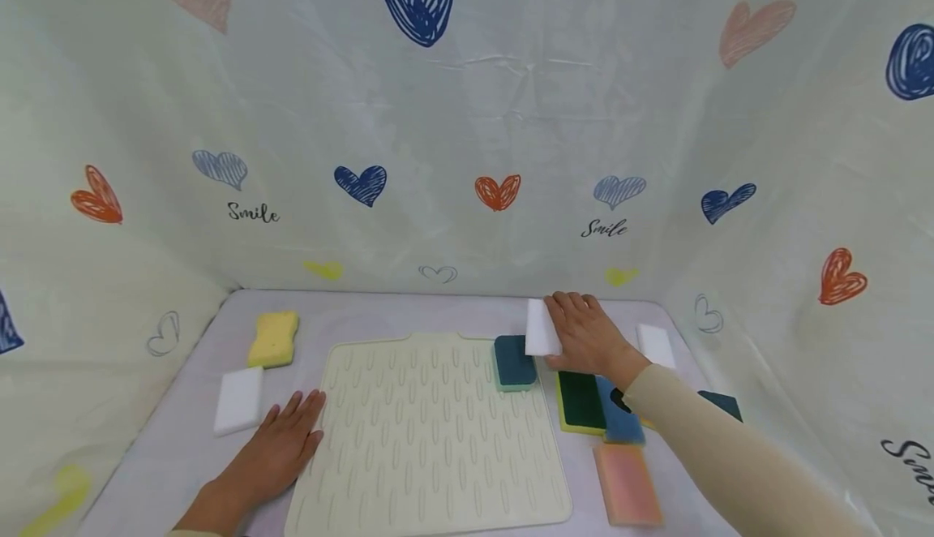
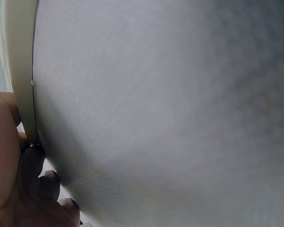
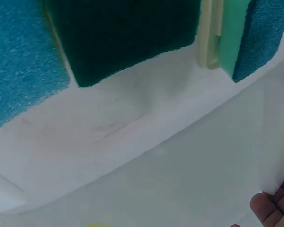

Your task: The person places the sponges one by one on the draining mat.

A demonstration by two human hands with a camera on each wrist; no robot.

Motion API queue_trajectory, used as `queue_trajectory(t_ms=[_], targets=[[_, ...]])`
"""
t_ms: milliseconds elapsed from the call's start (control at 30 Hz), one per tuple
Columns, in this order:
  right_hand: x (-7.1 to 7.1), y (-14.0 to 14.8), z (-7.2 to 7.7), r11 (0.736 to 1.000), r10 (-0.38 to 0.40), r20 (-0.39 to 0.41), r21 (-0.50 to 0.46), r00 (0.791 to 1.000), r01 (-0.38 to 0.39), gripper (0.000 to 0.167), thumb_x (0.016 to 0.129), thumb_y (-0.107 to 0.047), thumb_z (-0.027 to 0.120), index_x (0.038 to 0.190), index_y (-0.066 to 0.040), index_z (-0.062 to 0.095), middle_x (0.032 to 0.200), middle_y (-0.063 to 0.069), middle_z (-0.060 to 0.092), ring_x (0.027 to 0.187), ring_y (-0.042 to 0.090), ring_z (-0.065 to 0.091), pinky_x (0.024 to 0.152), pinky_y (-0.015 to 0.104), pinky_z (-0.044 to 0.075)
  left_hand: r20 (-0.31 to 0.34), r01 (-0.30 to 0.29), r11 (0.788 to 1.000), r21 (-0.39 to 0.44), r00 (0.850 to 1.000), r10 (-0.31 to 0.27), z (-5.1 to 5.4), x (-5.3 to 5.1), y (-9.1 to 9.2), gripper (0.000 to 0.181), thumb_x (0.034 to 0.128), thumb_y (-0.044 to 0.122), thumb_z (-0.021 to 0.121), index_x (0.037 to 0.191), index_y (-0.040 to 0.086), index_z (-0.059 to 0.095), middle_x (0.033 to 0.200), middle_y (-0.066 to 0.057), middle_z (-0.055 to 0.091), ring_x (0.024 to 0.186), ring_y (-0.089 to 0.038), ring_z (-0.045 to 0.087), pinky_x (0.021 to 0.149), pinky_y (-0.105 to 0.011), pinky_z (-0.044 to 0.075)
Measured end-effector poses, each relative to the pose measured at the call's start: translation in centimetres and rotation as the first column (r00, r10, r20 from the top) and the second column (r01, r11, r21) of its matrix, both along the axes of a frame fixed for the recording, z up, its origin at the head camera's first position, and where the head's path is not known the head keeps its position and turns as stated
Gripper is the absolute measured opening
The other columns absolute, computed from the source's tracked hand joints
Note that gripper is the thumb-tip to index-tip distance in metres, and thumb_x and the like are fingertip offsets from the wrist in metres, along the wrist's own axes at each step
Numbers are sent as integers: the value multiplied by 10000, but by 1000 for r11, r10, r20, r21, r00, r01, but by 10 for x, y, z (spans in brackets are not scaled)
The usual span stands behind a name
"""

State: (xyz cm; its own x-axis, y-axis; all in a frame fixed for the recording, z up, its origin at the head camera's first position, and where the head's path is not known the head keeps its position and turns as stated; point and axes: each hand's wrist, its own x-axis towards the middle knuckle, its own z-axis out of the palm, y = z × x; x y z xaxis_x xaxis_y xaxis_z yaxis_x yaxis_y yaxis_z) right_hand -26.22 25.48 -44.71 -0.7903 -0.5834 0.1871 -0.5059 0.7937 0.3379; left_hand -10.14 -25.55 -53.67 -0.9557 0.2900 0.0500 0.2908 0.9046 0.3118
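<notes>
In the head view my right hand [image 1: 589, 336] grips a white sponge block [image 1: 541, 328], held near the far right corner of a cream ridged mat [image 1: 438, 431]. Just below that block, a sponge with a dark blue top and pale green side [image 1: 515, 360] lies on the mat's corner. My left hand [image 1: 283, 444] rests flat at the mat's left edge, its fingers extended and holding nothing. The right wrist view catches the white block [image 3: 277, 127] at its right side, with fingertips around it. Mostly table cloth fills the left wrist view.
Right of the mat lie a green-and-yellow sponge [image 1: 582, 401], a blue sponge [image 1: 619, 415], a pink-orange sponge [image 1: 629, 484] and another white block [image 1: 656, 345]. A yellow sponge [image 1: 273, 338] and a white block [image 1: 239, 401] lie on the left. Heart-printed curtain [image 1: 438, 115] encloses the table.
</notes>
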Motion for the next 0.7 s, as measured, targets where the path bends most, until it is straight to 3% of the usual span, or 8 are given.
queue_trajectory(t_ms=[367,700], targets=[[5,-49,13,995,96,81,-30,992,-94,1002,837,-651,715,1535,13,436,1495,169,529,1341,341,505,1134,506,443,18,-13,1000,-3,1000,13,-4,-1,-1,596,1099,291,562,1573,-46,434,1613,-250,459,1513,-513,370,1172,-717,302],[12,-85,1,978,209,92,-9,974,-209,988,827,-652,719,1522,1,463,1474,149,555,1328,326,538,1101,486,465,13,-16,1000,-20,1000,16,-6,-2,-1,597,1102,285,553,1581,-45,421,1622,-248,445,1519,-508,362,1174,-719,300]])
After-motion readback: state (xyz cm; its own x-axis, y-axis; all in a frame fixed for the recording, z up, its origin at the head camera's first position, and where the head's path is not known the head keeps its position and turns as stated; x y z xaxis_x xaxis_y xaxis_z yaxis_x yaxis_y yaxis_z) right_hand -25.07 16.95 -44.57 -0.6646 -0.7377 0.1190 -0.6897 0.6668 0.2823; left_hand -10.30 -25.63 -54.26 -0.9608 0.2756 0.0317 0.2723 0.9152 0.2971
